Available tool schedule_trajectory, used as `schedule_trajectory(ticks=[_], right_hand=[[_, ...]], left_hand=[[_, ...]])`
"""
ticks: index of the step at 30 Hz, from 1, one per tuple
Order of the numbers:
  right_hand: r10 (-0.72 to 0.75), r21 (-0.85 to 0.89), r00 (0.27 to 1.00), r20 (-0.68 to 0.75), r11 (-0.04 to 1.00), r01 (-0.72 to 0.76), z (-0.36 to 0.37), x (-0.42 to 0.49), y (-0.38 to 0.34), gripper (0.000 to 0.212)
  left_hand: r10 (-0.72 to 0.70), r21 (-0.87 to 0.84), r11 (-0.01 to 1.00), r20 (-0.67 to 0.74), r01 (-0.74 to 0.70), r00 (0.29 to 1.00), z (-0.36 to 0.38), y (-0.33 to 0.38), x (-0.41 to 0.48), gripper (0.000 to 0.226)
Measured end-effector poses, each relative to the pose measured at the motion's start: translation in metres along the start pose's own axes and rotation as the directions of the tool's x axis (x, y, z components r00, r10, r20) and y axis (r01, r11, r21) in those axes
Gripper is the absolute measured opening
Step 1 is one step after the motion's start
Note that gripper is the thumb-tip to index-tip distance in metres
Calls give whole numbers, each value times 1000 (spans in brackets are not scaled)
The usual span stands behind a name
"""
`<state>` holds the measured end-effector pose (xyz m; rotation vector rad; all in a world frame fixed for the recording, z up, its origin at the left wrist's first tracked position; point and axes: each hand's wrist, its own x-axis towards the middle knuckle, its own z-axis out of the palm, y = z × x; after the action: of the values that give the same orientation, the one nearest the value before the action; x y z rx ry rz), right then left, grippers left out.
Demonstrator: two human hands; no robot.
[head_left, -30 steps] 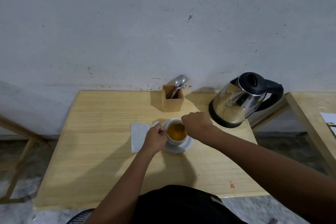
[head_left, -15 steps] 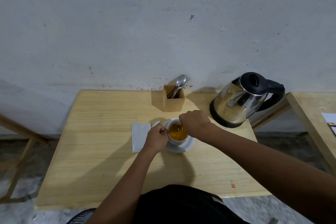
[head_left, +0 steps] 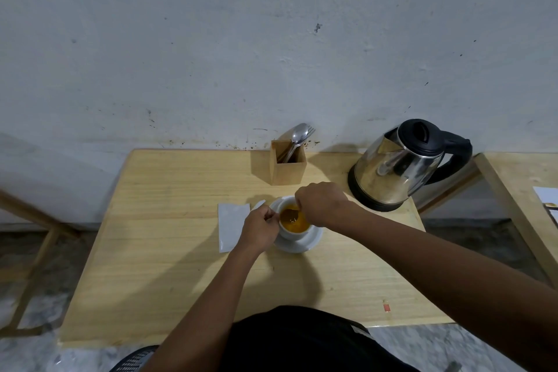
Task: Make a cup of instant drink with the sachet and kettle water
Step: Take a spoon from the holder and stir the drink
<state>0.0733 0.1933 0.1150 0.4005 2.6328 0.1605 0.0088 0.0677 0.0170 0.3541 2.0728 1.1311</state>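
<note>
Two hands: busy at cup [head_left: 294, 228]
Left hand [head_left: 260, 228]: pinching handle, 9 o'clock side
Right hand [head_left: 321, 205]: clenched on spoon [head_left: 291, 215], stirring
Next: lift spoon out, probably

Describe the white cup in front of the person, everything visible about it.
The white cup looks like glazed ceramic, small and round. It stands upright on a white saucer on the wooden table, between an opened white sachet and the steel kettle. It holds an orange-brown drink nearly to the rim. The left hand grips its left side; the right hand hovers over it, apparently stirring with a spoon.
</note>
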Motion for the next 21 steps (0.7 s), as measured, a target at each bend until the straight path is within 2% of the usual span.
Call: schedule_trajectory(ticks=[6,11,15,18,21], right_hand=[[21,-65,1000,0,998,-21,2,-3,6,21],[19,16,998,53,1000,-20,3,-8,1,21],[55,99,998,-23,994,-53,14,-13,-5,20],[92,85,992,-82,993,-85,26,-20,-1,21],[126,66,989,-83,990,-121,33,-29,7,24]], left_hand=[[-1,5,1000,-7,1,1000,0,0,0,16],[-4,2,1000,-4,4,1000,0,1,-2,16],[-3,-3,1000,-14,3,1000,0,0,-1,17],[12,-1,1000,-15,-12,1000,0,-1,-1,20],[15,18,1000,-21,-15,1000,0,-1,-2,23]])
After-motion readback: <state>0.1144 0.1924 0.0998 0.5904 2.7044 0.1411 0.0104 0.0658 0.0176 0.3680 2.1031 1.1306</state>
